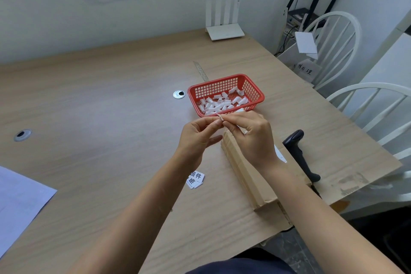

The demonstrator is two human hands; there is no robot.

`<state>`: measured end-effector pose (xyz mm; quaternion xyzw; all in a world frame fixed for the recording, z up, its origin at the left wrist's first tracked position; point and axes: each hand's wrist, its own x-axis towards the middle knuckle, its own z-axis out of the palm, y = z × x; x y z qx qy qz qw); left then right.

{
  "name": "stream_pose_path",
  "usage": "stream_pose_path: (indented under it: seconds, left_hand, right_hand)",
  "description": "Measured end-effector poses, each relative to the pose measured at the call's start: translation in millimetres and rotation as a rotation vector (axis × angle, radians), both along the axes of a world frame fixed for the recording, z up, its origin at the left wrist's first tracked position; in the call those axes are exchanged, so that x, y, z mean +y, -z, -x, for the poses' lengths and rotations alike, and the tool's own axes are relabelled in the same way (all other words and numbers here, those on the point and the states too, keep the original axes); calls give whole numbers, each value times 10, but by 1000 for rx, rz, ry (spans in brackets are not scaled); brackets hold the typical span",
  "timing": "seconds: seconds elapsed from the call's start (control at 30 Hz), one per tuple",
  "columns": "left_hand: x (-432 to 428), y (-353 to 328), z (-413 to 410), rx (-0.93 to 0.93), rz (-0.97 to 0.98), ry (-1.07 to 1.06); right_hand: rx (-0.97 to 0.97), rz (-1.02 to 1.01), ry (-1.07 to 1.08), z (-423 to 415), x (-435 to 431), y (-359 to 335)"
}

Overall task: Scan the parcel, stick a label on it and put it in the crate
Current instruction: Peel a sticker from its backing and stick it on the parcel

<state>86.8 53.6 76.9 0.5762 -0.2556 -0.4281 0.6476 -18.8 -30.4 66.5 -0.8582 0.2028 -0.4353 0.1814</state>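
A flat brown cardboard parcel [244, 169] lies on the wooden table, under my right forearm. Above its far end, my left hand [198, 133] and my right hand [249, 133] meet and pinch a small white label [220, 117] between their fingertips. A black handheld scanner [300, 153] lies on the table right of the parcel. A few printed white labels [195, 179] lie left of the parcel. A white box [295, 55] with handwritten characters stands beyond the table's right edge, by the chairs.
A red mesh basket [251, 89] holding several curled white paper strips sits just beyond my hands. A clear ruler [201, 71] lies behind it. A white router [224, 31] stands at the far edge. Two white chairs [347, 35] stand on the right. A white sheet [20, 202] lies at the left.
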Motion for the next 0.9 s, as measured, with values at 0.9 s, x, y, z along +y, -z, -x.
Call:
stream_pose_path:
  seconds: [0.9]
  left_hand:
    - [3,20,37,-89,-69,-43]
  right_hand:
    - [119,14,21,33,47,5]
